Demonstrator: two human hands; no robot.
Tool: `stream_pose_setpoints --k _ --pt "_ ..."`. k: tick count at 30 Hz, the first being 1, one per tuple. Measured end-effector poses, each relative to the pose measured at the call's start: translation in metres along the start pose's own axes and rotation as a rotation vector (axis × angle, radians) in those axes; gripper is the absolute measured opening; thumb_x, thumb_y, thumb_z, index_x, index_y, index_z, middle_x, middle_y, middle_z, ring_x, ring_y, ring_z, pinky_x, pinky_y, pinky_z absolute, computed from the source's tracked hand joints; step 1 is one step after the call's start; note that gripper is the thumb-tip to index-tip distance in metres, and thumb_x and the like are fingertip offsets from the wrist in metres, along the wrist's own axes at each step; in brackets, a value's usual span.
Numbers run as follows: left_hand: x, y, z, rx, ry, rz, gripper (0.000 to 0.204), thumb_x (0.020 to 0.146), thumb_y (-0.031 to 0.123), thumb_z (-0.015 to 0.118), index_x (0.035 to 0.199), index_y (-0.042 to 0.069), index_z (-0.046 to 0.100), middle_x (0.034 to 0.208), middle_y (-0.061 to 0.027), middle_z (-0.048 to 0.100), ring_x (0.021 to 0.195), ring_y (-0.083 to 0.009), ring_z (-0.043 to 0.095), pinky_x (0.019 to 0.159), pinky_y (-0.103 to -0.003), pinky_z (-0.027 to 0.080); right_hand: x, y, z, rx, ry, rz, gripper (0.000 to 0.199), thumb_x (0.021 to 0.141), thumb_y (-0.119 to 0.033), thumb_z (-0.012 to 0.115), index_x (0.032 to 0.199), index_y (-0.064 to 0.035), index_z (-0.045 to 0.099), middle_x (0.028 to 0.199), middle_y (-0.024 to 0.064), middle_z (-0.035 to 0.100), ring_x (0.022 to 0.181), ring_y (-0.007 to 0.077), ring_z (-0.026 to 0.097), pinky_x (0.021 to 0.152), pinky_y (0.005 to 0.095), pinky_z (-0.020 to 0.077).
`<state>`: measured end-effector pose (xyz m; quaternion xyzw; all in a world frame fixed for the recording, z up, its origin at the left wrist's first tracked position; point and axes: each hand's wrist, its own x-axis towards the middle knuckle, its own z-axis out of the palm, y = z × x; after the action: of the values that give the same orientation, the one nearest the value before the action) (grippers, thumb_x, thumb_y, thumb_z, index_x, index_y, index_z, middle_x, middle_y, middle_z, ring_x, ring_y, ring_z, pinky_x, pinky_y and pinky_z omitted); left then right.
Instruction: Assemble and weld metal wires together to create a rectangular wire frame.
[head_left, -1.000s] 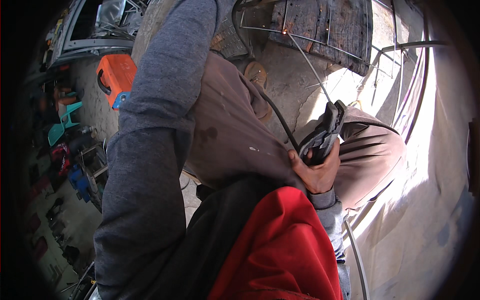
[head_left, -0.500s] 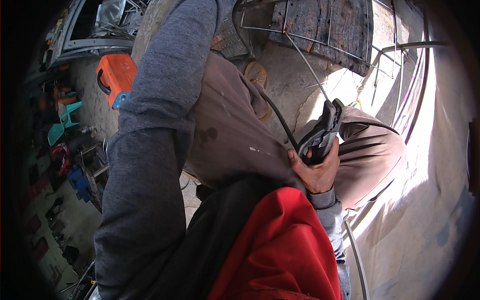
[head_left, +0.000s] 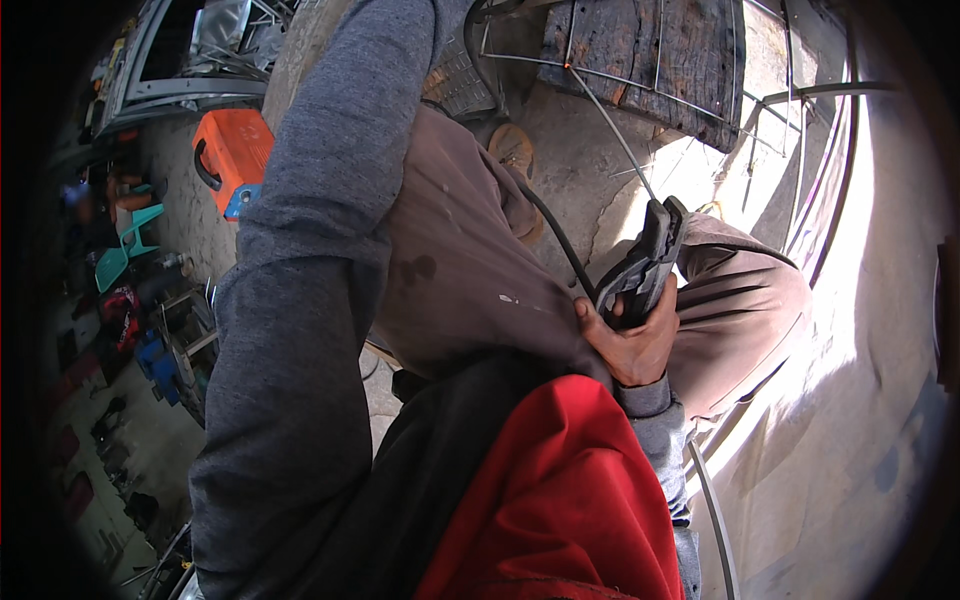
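Note:
My right hand [head_left: 635, 345] is wrapped round a black welding electrode holder [head_left: 645, 262], resting over my right leg. A thin grey welding electrode [head_left: 615, 128] runs up and left from its jaws. The electrode's far end meets a thin metal rod frame [head_left: 620, 75], and a small orange glow shows there. A black cable [head_left: 560, 235] passes by my leg toward the holder. My left arm [head_left: 310, 200], in a grey sleeve, reaches up past the top edge, and its hand is out of the picture.
A charred wooden board [head_left: 650, 65] lies beneath the rod frame. An orange box-shaped machine with a black handle [head_left: 232, 155] stands left of my arm. Farther left are a teal chair [head_left: 125, 250] and a person [head_left: 105, 200]. A pale sheet [head_left: 850, 400] hangs at the right.
My right hand and the electrode holder look the same. A bluish glow has appeared by the person at the far left.

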<state>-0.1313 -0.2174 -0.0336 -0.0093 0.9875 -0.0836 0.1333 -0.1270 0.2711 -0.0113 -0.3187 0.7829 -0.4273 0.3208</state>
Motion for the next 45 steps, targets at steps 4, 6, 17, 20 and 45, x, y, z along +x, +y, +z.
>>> stream_pose_setpoints --k 4,6,17,20,45 --pt "0.002 0.002 0.0 0.007 0.0 -0.003 0.028 0.087 0.023 0.047 0.089 0.006 0.07 0.097 -0.0175 0.07 0.093 -0.0356 0.067 0.08 -0.045 0.052 0.0 0.003 -0.002 0.015 -0.009 -0.001 0.064 0.061 -0.028 0.091 0.098 -0.0045 0.044 0.068 0.0019 0.056 0.058 0.011 0.054 0.055 0.0249 0.0468" --pt "0.002 0.001 -0.001 -0.032 0.02 -0.003 0.028 0.087 0.023 0.047 0.09 0.006 0.069 0.098 -0.0175 0.07 0.093 -0.0359 0.066 0.081 -0.045 0.052 0.001 0.007 -0.002 0.218 0.018 0.023 0.062 0.065 -0.025 0.09 0.103 -0.0025 0.046 0.071 0.0003 0.056 0.058 0.0091 0.05 0.054 0.0219 0.0428" --pt "-0.003 0.012 -0.011 -0.089 -0.034 -0.091 0.029 0.088 0.023 0.046 0.091 0.006 0.069 0.099 -0.0183 0.069 0.093 -0.0366 0.065 0.082 -0.045 0.05 0.01 0.016 -0.019 0.858 -0.086 0.313 0.054 0.076 -0.03 0.082 0.111 -0.0026 0.05 0.075 0.0011 0.053 0.059 0.0084 0.052 0.053 0.0224 0.0457" --pt "0.0 0.015 -0.018 -0.09 -0.096 -0.101 0.029 0.088 0.023 0.046 0.091 0.006 0.07 0.1 -0.0184 0.069 0.093 -0.0366 0.065 0.082 -0.045 0.05 0.004 0.008 -0.01 0.179 -0.023 0.023 0.06 0.068 -0.024 0.088 0.108 -0.0008 0.05 0.076 0.0028 0.058 0.062 0.0124 0.058 0.057 0.026 0.0502" --pt "0.004 0.019 -0.017 -0.04 -0.16 -0.171 0.027 0.085 0.023 0.053 0.092 0.006 0.073 0.098 -0.0176 0.071 0.093 -0.035 0.068 0.081 -0.045 0.052 0.038 0.019 -0.035 1.028 -0.066 0.564 0.058 0.093 -0.054 0.05 0.111 0.0001 0.055 0.076 0.0084 0.061 0.054 0.0151 0.058 0.047 0.0293 0.0522"
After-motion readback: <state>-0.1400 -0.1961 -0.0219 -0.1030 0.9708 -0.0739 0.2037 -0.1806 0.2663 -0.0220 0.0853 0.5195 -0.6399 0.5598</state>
